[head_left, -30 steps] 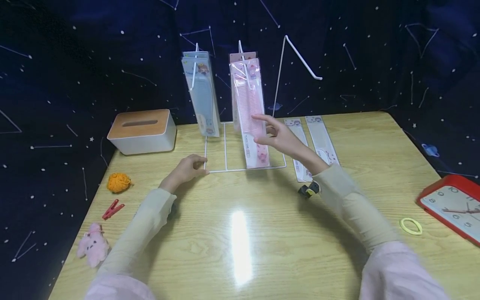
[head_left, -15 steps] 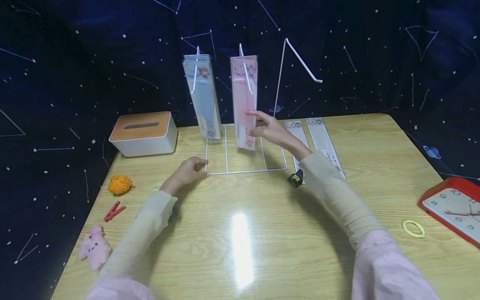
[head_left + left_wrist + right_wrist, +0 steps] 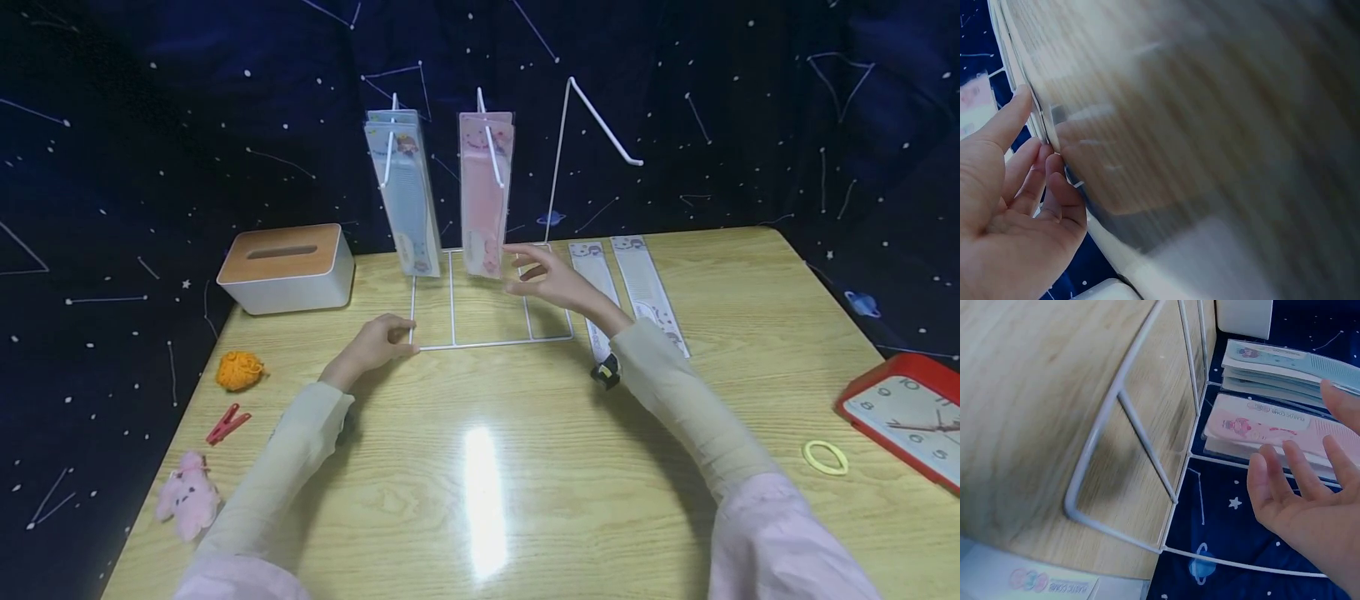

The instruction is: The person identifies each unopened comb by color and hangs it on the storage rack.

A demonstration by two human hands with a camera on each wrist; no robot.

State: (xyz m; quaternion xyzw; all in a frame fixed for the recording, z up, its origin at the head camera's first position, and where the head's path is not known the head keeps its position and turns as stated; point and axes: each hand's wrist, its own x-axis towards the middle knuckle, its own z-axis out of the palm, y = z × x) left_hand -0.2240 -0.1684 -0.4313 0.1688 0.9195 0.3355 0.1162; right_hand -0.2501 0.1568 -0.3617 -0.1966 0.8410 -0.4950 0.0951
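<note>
A white wire display rack (image 3: 495, 343) stands at the back of the table with upright hooks. Its front left corner is held between the thumb and curled fingers of my left hand (image 3: 372, 343); the left wrist view has this hand (image 3: 1029, 194) at the wires. Packaged pink combs (image 3: 483, 192) hang on the middle hook. Just right of their lower end is my right hand (image 3: 558, 279), fingers loosely bent with nothing in them. In the right wrist view this hand (image 3: 1310, 494) is beside the pink packs (image 3: 1260, 425). Packaged blue combs (image 3: 408, 200) hang on the left hook.
Two packaged white combs (image 3: 648, 287) lie right of the rack, below the bare right hook (image 3: 607, 121). A tissue box (image 3: 288, 271), orange yarn (image 3: 240, 371), red clip (image 3: 227, 423) and pink plush (image 3: 189, 496) are at left. A yellow band (image 3: 825, 457) and red clock (image 3: 900, 408) are at right.
The front pink comb pack has slid back along the middle hook against the one behind. My right hand has let go of it and moved slightly down and right. The left hand stays put.
</note>
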